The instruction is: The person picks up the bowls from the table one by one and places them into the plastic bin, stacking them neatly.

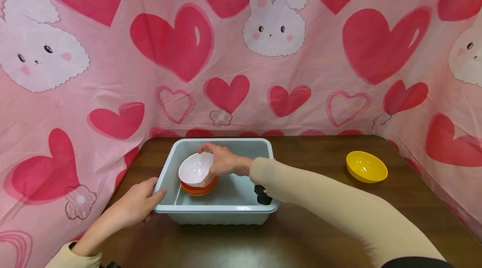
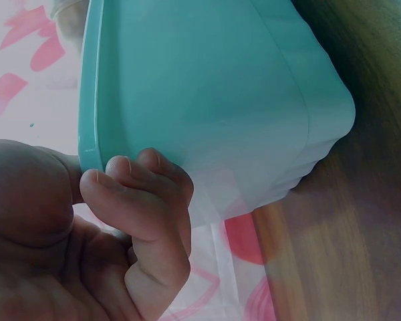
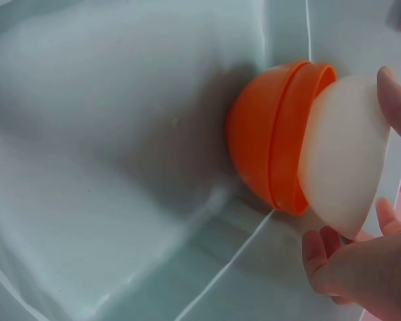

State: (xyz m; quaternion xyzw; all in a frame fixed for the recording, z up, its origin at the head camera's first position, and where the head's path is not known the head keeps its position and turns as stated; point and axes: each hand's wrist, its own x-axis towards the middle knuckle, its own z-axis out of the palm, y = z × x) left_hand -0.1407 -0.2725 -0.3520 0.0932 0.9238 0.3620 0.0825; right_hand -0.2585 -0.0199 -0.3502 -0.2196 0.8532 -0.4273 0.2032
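Note:
My right hand (image 1: 222,160) reaches into a pale blue-grey plastic basin (image 1: 241,208) and grips a white bowl (image 1: 193,170) by its rim, thumb on one side and fingers on the other. Beneath it sit nested orange bowls (image 1: 197,191), and in the right wrist view the white bowl (image 3: 344,154) is partly inside the upper orange bowl (image 3: 307,134). At the basin's left front corner my left hand (image 1: 139,201) holds the rim, thumb over the top. In the left wrist view its curled fingers (image 2: 144,194) press the basin's outer wall.
A yellow bowl (image 1: 367,167) stands on the dark wooden table (image 1: 312,226), to the right of the basin. Pink cloth (image 1: 233,63) printed with hearts and rabbits hangs behind and at both sides of the table.

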